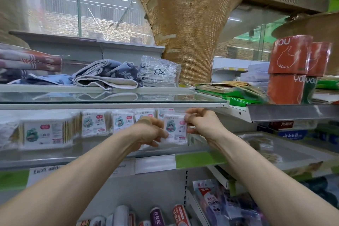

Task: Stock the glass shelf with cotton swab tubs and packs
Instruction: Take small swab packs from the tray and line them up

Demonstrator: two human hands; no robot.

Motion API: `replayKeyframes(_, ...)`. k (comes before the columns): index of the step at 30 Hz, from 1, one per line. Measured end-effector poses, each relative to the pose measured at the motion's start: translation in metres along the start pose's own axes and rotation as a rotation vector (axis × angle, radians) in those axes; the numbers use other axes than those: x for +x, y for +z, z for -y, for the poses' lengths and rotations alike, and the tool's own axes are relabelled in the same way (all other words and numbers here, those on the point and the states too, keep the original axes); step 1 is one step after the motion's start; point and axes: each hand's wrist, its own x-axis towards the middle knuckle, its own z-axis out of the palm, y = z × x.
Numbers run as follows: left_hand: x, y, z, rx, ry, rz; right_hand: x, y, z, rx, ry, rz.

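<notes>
Fingers of left hand (152,130), right hand (201,121) tight on swab pack (176,129); shelved packs (94,124) alongside (towels (108,75) above)

Woven pillar (189,29) behind shop shelving (286,113)

Cotton swab packs (94,124) stand in a row on the lower shelf (91,154). One more pack (176,130) is at the row's right end, between the left hand (152,131) and the right hand (201,121). Folded towels (106,77) lie on the glass shelf (128,98) above.
</notes>
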Motion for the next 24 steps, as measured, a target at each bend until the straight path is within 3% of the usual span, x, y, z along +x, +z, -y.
replayKeyframes(5, 0.006, 0.003, 0.002, -0.003, -0.002, -0.045, 0.000, -0.004, -0.012, -0.376, 0.046, 0.093)
replayKeyframes(9, 0.006, 0.007, -0.004, 0.149, 0.035, -0.026, 0.005, -0.006, -0.015, -0.446, 0.014, 0.068)
replayKeyframes(15, 0.014, 0.015, -0.006, 0.160, 0.062, -0.105, 0.011, -0.004, -0.017, -0.788, -0.040, 0.038)
replayKeyframes(18, 0.020, 0.020, -0.006, 0.230, 0.077, -0.130, 0.013, -0.003, -0.015, -0.848, -0.028, 0.048)
replayKeyframes(24, 0.031, 0.028, -0.007, 0.607, 0.167, -0.259, 0.037, -0.007, -0.024, -0.787, 0.019, 0.062)
